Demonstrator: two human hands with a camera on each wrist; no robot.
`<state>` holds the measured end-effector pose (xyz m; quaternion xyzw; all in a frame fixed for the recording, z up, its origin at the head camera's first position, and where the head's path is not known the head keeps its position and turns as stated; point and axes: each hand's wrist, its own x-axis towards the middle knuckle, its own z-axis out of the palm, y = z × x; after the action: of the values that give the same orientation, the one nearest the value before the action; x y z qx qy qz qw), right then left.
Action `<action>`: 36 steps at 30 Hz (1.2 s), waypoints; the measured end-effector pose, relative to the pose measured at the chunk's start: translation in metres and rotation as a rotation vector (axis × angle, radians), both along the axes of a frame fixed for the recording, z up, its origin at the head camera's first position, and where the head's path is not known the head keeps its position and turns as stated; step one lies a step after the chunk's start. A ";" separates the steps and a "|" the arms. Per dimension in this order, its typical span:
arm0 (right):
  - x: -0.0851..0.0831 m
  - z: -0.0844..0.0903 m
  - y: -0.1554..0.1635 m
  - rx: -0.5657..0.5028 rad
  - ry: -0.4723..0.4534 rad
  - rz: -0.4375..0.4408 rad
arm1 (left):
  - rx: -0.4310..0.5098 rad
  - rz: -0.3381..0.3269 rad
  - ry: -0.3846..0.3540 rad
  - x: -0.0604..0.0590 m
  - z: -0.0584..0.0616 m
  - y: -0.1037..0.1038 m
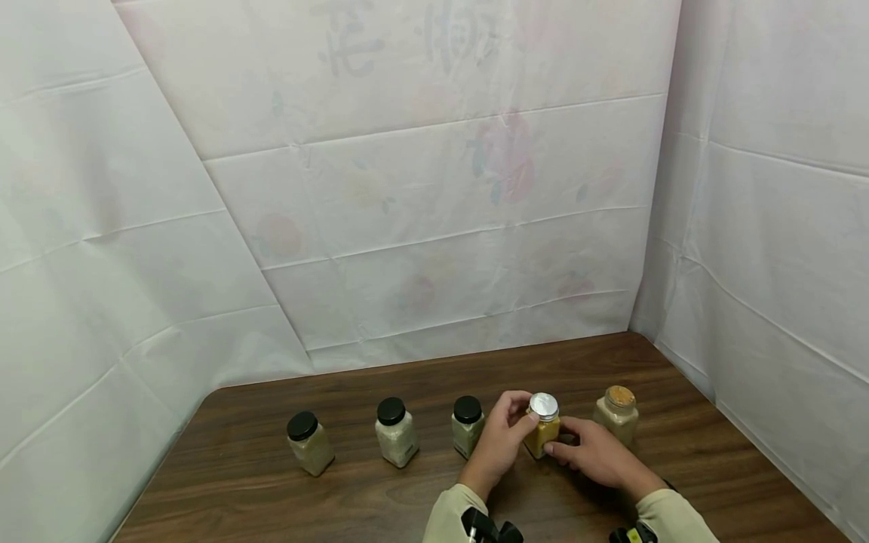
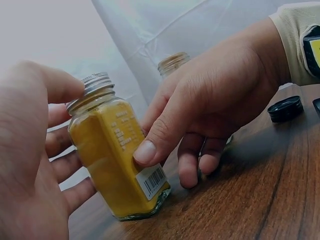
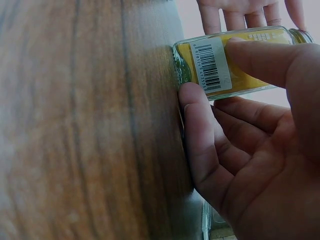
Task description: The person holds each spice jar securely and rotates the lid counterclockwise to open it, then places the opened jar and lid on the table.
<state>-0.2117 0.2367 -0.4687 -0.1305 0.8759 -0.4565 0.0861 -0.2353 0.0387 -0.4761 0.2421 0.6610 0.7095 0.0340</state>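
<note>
A glass jar of yellow powder (image 1: 541, 436) stands on the wooden table (image 1: 339, 498), fourth in a row of five spice jars, and both hands are on it. The left hand (image 1: 501, 441) curls around the silver lid (image 1: 544, 406), its thumb lying over the threaded rim in the left wrist view, fingers wrapped behind the neck. The right hand (image 1: 597, 452) steadies the body, thumb pressed against the glass just above the barcode label (image 3: 212, 65), the other fingers (image 3: 197, 130) curled low by the base and touching the tabletop. So both hands are closed on the same jar, one at the cap and one at the glass. This looks like the opening step: lid gripped, body braced. Whether the lid is seated tight or already loosened is hard to tell from these angles. A twist would call for the right hand to hold the jar from spinning while the left turns the cap. To the left stand three jars with black caps (image 1: 391, 411); to the right a jar with no cap (image 1: 617, 415), and a loose black cap (image 2: 285, 108) lies on the table behind the right hand.
</note>
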 end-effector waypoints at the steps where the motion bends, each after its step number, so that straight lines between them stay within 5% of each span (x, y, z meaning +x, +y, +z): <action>1: 0.000 0.000 0.000 0.000 0.003 0.001 | -0.008 0.004 -0.004 0.000 0.000 0.000; 9: 0.002 0.001 0.000 -0.005 0.020 0.019 | -0.085 -0.014 0.021 0.001 0.002 -0.003; 20: 0.002 0.001 0.000 -0.004 0.019 0.012 | -0.077 -0.042 0.039 0.001 0.004 -0.003; 30: 0.002 0.002 -0.001 -0.006 0.016 0.018 | -0.064 0.032 0.055 0.001 0.003 0.000; 36: 0.002 0.002 0.000 -0.006 0.026 0.024 | 0.053 0.074 0.091 0.005 0.004 0.004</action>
<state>-0.2095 0.2364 -0.4667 -0.1469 0.8741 -0.4561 0.0799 -0.2307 0.0431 -0.4720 0.2503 0.6516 0.7155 -0.0290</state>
